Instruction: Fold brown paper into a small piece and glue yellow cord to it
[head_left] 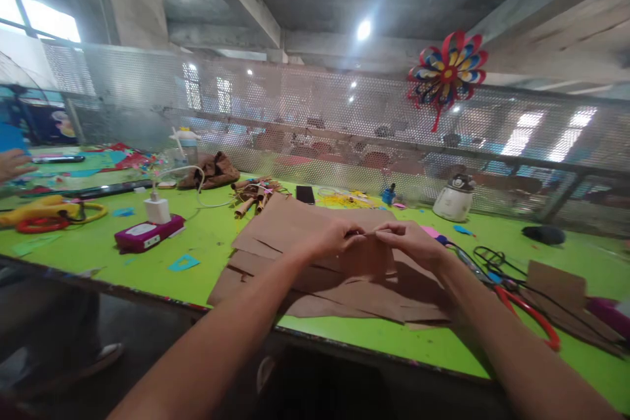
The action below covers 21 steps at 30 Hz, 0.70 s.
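Both my hands pinch the top edge of a small piece of brown paper (367, 259), held up over a spread of larger brown paper sheets (290, 230) on the green table. My left hand (339, 239) grips its left part, with the fingers curled. Close beside it, my right hand (411, 239) pinches the same edge between thumb and fingers. The paper hangs down toward me from the fingertips. Several rolled brown paper tubes (253, 200) lie behind the sheets, to the left.
Red-handled scissors (529, 318), a black cable (497, 259) and a brown paper piece (556, 282) lie at right. A purple power strip (147, 233) with a white charger (157, 210) stands at left. A mesh screen (315, 125) borders the table. Another person's hand (12, 164) shows far left.
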Each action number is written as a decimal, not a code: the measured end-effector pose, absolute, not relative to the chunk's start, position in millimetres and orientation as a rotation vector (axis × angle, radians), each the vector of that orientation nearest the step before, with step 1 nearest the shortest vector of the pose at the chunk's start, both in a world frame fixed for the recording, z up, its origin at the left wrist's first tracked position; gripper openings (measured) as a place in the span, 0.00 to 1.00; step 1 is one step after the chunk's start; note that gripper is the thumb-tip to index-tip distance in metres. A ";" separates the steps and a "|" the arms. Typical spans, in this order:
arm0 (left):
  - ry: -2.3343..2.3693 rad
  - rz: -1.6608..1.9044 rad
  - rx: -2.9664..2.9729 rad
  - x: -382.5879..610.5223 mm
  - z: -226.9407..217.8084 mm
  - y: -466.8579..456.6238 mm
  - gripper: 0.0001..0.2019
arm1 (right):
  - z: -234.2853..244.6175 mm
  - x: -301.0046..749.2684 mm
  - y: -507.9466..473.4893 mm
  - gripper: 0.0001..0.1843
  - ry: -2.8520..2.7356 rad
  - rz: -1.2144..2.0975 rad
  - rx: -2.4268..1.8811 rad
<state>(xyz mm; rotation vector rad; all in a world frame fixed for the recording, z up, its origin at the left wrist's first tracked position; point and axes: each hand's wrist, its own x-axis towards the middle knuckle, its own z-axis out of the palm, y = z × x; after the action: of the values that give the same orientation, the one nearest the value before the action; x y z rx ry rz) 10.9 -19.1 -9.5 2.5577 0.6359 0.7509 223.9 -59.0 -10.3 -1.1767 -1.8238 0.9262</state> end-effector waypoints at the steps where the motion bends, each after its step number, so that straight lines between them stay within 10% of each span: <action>1: 0.635 0.777 2.567 10.8 -9.0 -20.3 0.12 | -9.9 223.7 -58.6 0.17 -1.806 0.906 -1.179; 21: 0.714 0.970 2.559 14.7 -16.8 -15.2 0.12 | -11.3 223.6 -56.1 0.12 -1.741 0.693 -1.182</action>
<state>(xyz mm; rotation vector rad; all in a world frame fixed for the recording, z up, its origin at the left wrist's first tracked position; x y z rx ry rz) 14.7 -15.2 -16.8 2.5594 0.7139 0.9701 223.6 -56.1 -11.3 -1.1819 -1.7411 0.6926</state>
